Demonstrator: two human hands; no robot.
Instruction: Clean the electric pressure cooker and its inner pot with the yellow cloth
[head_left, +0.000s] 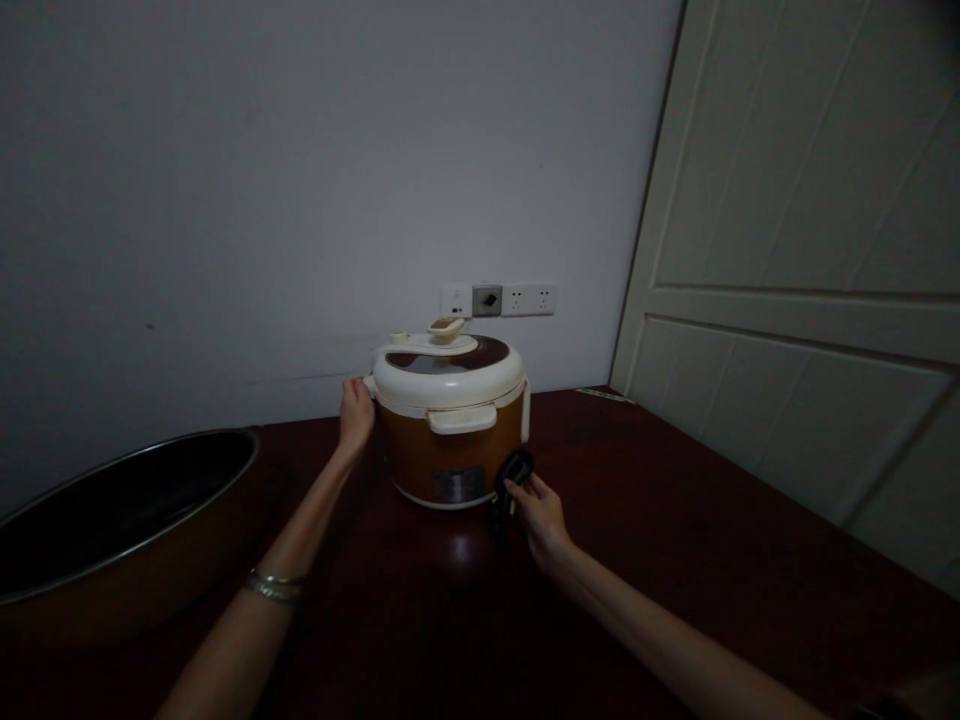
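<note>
A white and orange-brown electric pressure cooker (pixel 409 450) stands upright on the dark red table, its lid on. My left hand (pixel 355 412) is at the cooker's left side, its fingers closed round the small white side handle. Low in front of the cooker's right side, my right hand (pixel 541 515) pinches a bundled black power cord (pixel 513 472). A bit of yellow shows on the bundle, and its lower end fades into shadow. The cord overlaps the cooker's lower right edge from my view; whether they touch, I cannot tell.
A large wide pan (pixel 135 555) with a dark inside sits at the left. Behind the cooker, wall sockets (pixel 529 299) are set in the grey wall (pixel 300 180). A pale panelled door (pixel 795 330) borders the dark red table (pixel 675 520) on the right.
</note>
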